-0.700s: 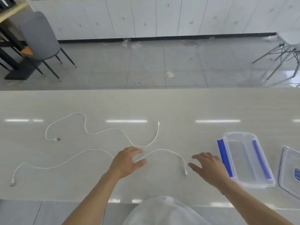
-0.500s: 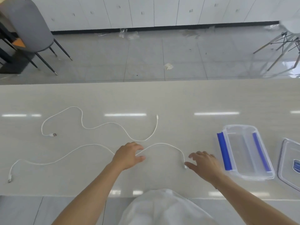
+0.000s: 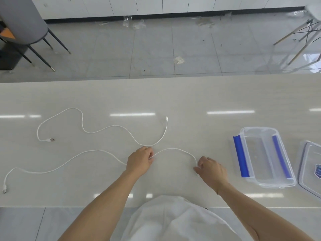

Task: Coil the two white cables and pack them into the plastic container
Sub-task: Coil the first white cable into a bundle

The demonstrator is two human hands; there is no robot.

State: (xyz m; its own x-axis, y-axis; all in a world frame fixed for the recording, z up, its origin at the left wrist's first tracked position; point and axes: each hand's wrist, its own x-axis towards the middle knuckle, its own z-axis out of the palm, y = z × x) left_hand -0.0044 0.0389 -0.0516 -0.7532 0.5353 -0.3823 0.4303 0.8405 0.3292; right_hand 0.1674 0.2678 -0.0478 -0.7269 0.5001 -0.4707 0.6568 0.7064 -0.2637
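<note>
Two white cables lie loose on the pale table (image 3: 191, 98). The far cable (image 3: 112, 126) snakes from a USB plug at the left to a small plug near the middle. The near cable (image 3: 86, 151) runs from the left edge to the table's centre. My left hand (image 3: 139, 160) pinches the near cable at its middle, fingers curled. From there the cable arches right to my right hand (image 3: 211, 170), which pinches its end between thumb and fingers. The clear plastic container (image 3: 251, 128) with blue clips stands open to the right of my right hand, nothing inside.
The container's clear lid (image 3: 311, 164) lies at the right edge of the table. Beyond the table are a tiled floor with scraps, a grey chair (image 3: 26, 30) at far left and chair legs (image 3: 298, 40) at far right. My white shirt fills the bottom centre.
Both hands were open above the table; they have come down and closed on the near cable, left on its middle, right on its end. The cables have hardly shifted.
</note>
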